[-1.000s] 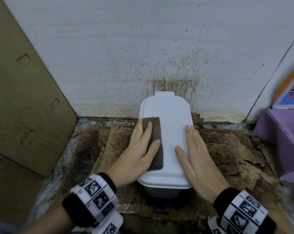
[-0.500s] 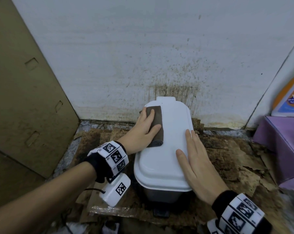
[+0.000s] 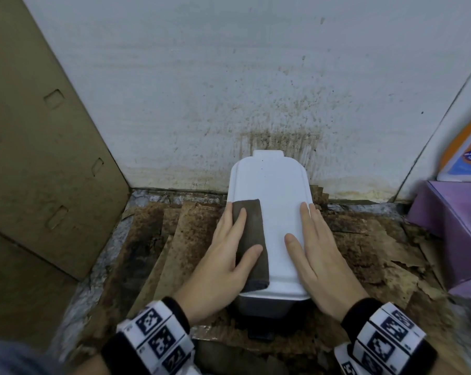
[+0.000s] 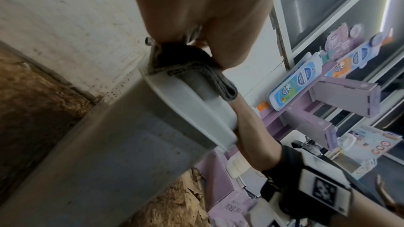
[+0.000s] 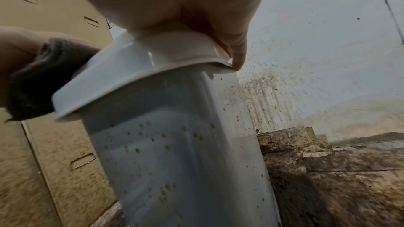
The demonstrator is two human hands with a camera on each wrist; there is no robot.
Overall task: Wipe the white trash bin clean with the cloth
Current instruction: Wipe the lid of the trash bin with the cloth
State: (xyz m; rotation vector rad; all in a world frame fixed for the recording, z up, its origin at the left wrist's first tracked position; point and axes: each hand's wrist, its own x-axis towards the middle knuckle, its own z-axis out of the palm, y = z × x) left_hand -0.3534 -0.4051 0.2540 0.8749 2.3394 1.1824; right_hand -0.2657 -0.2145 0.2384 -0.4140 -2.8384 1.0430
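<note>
The white trash bin (image 3: 275, 201) stands against the stained wall, its lid closed and a black pedal at its foot. A folded dark brown cloth (image 3: 252, 234) lies on the left half of the lid. My left hand (image 3: 229, 253) presses flat on the cloth with straight fingers. My right hand (image 3: 310, 239) rests flat on the lid's right side, fingers straight. In the left wrist view the cloth (image 4: 196, 72) is squeezed between palm and lid (image 4: 196, 110). The right wrist view shows the bin's side (image 5: 186, 161) speckled with brown spots, and the cloth (image 5: 37, 82) at the lid's far edge.
Stained cardboard sheets (image 3: 174, 239) cover the floor around the bin. A tall cardboard panel (image 3: 39, 158) leans at the left. A purple box (image 3: 453, 226) with a colourful package (image 3: 467, 155) on it stands at the right. The wall (image 3: 229, 77) behind is spattered with dirt.
My left hand slid the cloth out to the lid's far left corner, then drew it back toward me along the left side. The right hand has stayed on the lid.
</note>
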